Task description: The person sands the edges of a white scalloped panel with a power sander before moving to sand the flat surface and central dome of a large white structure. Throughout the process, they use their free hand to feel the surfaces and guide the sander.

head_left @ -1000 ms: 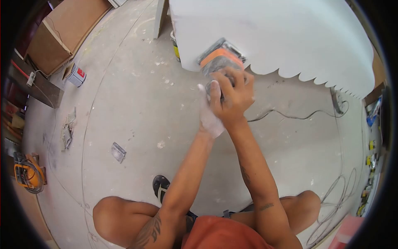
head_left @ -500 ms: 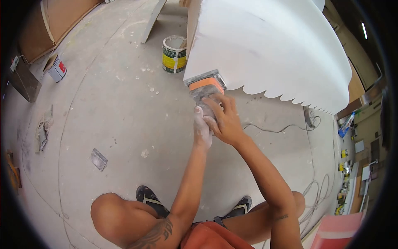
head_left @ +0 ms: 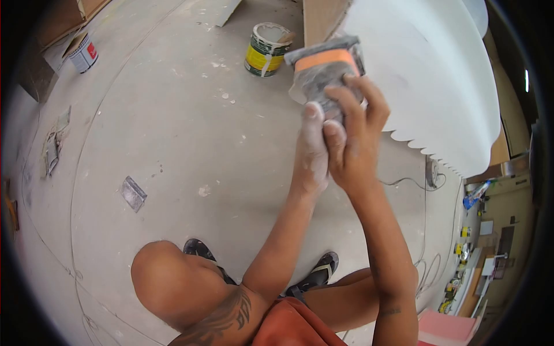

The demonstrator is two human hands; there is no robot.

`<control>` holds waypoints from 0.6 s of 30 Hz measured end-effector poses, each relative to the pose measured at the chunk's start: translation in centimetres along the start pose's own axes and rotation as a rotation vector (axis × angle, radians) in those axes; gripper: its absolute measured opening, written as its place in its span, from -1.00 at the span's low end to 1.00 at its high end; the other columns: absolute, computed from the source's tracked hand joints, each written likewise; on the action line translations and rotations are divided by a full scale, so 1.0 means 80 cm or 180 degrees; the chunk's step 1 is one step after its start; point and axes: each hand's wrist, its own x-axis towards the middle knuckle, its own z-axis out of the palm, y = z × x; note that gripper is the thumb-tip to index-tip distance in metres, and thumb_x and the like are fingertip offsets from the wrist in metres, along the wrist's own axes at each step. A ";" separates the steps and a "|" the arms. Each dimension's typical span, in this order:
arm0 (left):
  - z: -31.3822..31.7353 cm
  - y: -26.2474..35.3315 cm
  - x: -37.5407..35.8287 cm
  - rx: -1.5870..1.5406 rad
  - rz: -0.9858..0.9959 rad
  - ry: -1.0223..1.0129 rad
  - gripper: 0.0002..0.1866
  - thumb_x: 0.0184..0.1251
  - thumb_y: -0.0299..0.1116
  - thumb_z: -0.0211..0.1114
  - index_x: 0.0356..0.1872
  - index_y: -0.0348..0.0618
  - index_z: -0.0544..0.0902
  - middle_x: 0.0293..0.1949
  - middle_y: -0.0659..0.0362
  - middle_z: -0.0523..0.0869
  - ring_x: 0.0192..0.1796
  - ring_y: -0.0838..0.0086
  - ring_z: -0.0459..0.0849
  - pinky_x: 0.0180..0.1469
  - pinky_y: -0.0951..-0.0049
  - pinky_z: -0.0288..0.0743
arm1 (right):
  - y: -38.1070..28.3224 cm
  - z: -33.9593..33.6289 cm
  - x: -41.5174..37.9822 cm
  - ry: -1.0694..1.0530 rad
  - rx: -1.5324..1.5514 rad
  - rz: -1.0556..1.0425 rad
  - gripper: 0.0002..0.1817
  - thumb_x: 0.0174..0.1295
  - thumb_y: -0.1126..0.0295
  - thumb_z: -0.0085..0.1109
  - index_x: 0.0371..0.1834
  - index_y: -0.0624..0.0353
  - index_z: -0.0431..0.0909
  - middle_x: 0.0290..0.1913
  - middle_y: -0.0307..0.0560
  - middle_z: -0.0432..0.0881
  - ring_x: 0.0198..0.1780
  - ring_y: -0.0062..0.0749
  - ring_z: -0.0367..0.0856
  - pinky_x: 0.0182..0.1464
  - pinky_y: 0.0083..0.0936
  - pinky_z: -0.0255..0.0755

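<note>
A dusty orange-and-grey handheld sander (head_left: 328, 72) with a dark flat pad is held up in front of me, at the left end of a large white curved panel (head_left: 430, 75) with a scalloped lower edge. My left hand (head_left: 313, 141), coated in white dust, is closed round the rear of the sander, thumb pointing up along it. My right hand (head_left: 360, 130) grips the sander's body from the right, fingers bent over it. In this view the sander overlaps the panel's lower left corner, hiding it.
An open paint can (head_left: 266, 52) with a yellow band stands left of the panel. Farther left is a white-and-red can (head_left: 82, 55). A grey sheet scrap (head_left: 134, 194) and crumpled debris (head_left: 53, 151) lie on the floor. Thin cable (head_left: 398, 181) runs below the panel; more cans line the right side.
Both hands, still on the sander, have moved up and slightly right; the sander looks larger, nearer the camera. The whole view has shifted a little.
</note>
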 end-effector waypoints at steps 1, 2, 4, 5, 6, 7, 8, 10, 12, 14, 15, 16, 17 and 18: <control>-0.009 -0.009 0.000 -0.0539 0.0109 0.0028 -0.08 0.73 0.41 -0.28 0.56 -0.34 0.35 0.41 0.00 0.57 0.42 0.32 0.59 0.45 0.33 0.48 | -0.002 0.006 -0.005 -0.0192 0.0012 -0.0049 -0.53 0.66 0.04 0.03 0.34 0.16 0.59 0.51 0.27 0.36 0.55 0.28 0.21 0.60 0.08 0.10; -0.031 -0.019 -0.002 -0.0476 0.0065 -0.0232 -0.01 0.70 0.46 -0.38 0.65 -0.33 0.23 0.59 -0.02 0.42 0.60 0.22 0.44 0.63 0.23 0.32 | -0.005 0.016 -0.017 -0.0319 0.0004 0.0000 -0.58 0.56 0.13 0.17 0.33 0.11 0.58 0.61 0.29 0.26 0.65 0.40 0.11 0.65 0.16 0.03; -0.060 -0.035 -0.011 -0.0433 0.0079 -0.0128 0.02 0.67 0.49 -0.39 0.67 -0.32 0.22 0.61 -0.01 0.40 0.63 0.19 0.41 0.65 0.21 0.27 | -0.007 0.032 -0.041 -0.0591 0.0095 0.0087 -0.58 0.52 0.18 0.21 0.34 0.10 0.56 0.65 0.31 0.19 0.67 0.46 0.06 0.66 0.19 0.01; -0.072 -0.043 -0.012 -0.0411 0.0132 -0.0059 0.05 0.65 0.52 -0.39 0.68 -0.31 0.20 0.64 0.00 0.37 0.65 0.17 0.37 0.68 0.19 0.22 | -0.004 0.039 -0.051 -0.0848 0.0160 0.0124 -0.56 0.48 0.23 0.25 0.36 0.09 0.54 0.70 0.33 0.12 0.70 0.51 0.01 0.67 0.23 -0.02; -0.095 -0.054 -0.012 -0.0378 0.0049 -0.0203 0.09 0.61 0.56 -0.37 0.71 -0.29 0.17 0.68 -0.01 0.31 0.69 0.16 0.31 0.72 0.18 0.13 | 0.000 0.049 -0.063 -0.0867 0.0225 0.0222 -0.52 0.40 0.15 0.39 0.32 0.05 0.60 0.70 0.27 0.16 0.68 0.53 0.05 0.62 0.27 0.08; -0.097 -0.060 -0.017 -0.0397 0.0064 -0.0182 0.09 0.61 0.56 -0.37 0.71 -0.29 0.17 0.68 -0.01 0.31 0.69 0.16 0.31 0.72 0.18 0.13 | 0.004 0.055 -0.074 -0.0893 0.0229 0.0204 -0.52 0.40 0.15 0.39 0.32 0.05 0.60 0.70 0.27 0.16 0.68 0.53 0.05 0.62 0.27 0.08; -0.098 -0.066 -0.019 -0.0506 -0.0055 -0.0090 0.11 0.59 0.58 -0.37 0.70 -0.29 0.18 0.67 -0.01 0.32 0.69 0.17 0.31 0.72 0.18 0.13 | 0.009 0.061 -0.082 -0.0952 0.0378 0.0264 -0.51 0.40 0.17 0.40 0.33 0.07 0.59 0.70 0.28 0.16 0.69 0.54 0.03 0.64 0.27 0.07; -0.110 -0.079 -0.017 -0.0552 -0.0152 0.0028 0.12 0.57 0.60 -0.37 0.69 -0.30 0.19 0.67 -0.01 0.33 0.68 0.17 0.31 0.71 0.19 0.14 | 0.016 0.070 -0.093 -0.0987 0.0594 0.0326 -0.51 0.39 0.20 0.40 0.34 0.08 0.58 0.69 0.29 0.16 0.70 0.55 0.01 0.65 0.27 0.06; -0.117 -0.096 -0.010 -0.0508 -0.0161 -0.0090 0.10 0.58 0.58 -0.30 0.67 -0.31 0.23 0.61 0.00 0.43 0.62 0.21 0.44 0.61 0.25 0.34 | 0.026 0.067 -0.101 -0.0712 0.0687 0.0354 -0.50 0.38 0.24 0.41 0.34 0.09 0.57 0.70 0.30 0.14 0.72 0.54 -0.02 0.67 0.27 0.05; -0.108 -0.110 -0.009 -0.0384 -0.0233 -0.0030 0.08 0.58 0.56 -0.22 0.64 -0.33 0.26 0.54 0.02 0.50 0.51 0.28 0.55 0.48 0.33 0.47 | 0.036 0.056 -0.104 -0.0533 0.0774 0.0377 -0.51 0.37 0.27 0.42 0.34 0.10 0.57 0.71 0.29 0.13 0.72 0.53 -0.02 0.67 0.27 0.04; -0.099 -0.110 -0.007 -0.0287 -0.0302 0.0027 0.05 0.59 0.54 -0.14 0.61 -0.34 0.29 0.47 0.03 0.57 0.40 0.35 0.66 0.34 0.42 0.60 | 0.041 0.050 -0.103 -0.0370 0.0840 0.0390 -0.51 0.36 0.29 0.42 0.33 0.10 0.57 0.71 0.29 0.12 0.73 0.51 -0.02 0.68 0.26 0.04; -0.091 -0.110 -0.006 -0.0371 -0.0308 0.0069 -0.01 0.60 0.47 -0.01 0.54 -0.36 0.37 0.34 0.06 0.65 0.19 0.51 0.76 0.08 0.60 0.67 | 0.046 0.042 -0.102 -0.0339 0.0832 0.0446 -0.50 0.35 0.32 0.43 0.34 0.10 0.57 0.71 0.29 0.11 0.73 0.49 0.00 0.68 0.25 0.04; -0.091 -0.104 -0.006 -0.0347 -0.0302 0.0083 -0.01 0.60 0.47 -0.01 0.54 -0.36 0.37 0.34 0.06 0.65 0.19 0.51 0.76 0.08 0.60 0.67 | 0.047 0.039 -0.098 -0.0332 0.0859 0.0452 -0.50 0.35 0.32 0.43 0.34 0.10 0.57 0.71 0.29 0.11 0.73 0.49 0.00 0.68 0.25 0.04; -0.090 -0.094 -0.006 0.0116 -0.0544 0.0036 0.07 0.54 0.57 -0.08 0.61 -0.31 0.29 0.45 0.03 0.56 0.37 0.38 0.62 0.33 0.41 0.53 | 0.045 0.035 -0.090 -0.0287 0.0889 0.0464 -0.50 0.34 0.33 0.43 0.34 0.10 0.57 0.71 0.28 0.12 0.73 0.48 0.01 0.68 0.25 0.04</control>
